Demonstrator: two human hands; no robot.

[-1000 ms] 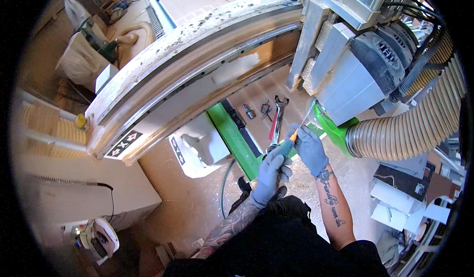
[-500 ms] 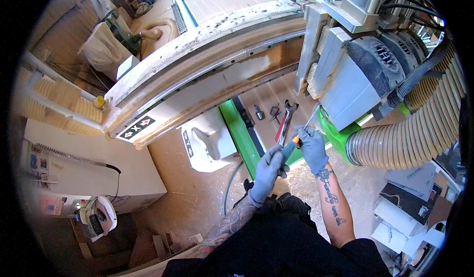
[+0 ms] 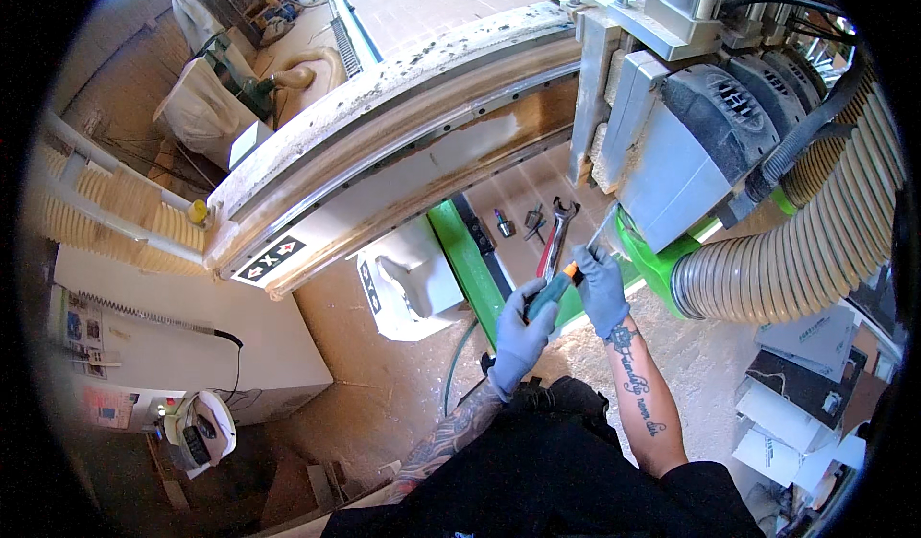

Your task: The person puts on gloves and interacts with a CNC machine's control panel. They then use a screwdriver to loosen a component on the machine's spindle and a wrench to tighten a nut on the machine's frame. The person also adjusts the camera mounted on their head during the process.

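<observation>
Screwdriver [image 3: 554,292] slants forward, left hand [image 3: 522,335] wrapped round its handle [image 3: 545,301], right hand [image 3: 602,293] ahead pinching its shaft [image 3: 602,227].

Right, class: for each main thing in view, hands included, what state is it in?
Screwdriver-like tool: held, shaft slanting upward, tip contact unclear
Left hand: gloved, closed around the handle
Right hand: gloved, curled around the shaft
Wrench: lying down, unheld
Ribbed hose: curved, joined to the green hood
Small metal fittings: lying loose, unheld
White sheets: loosely piled
</observation>
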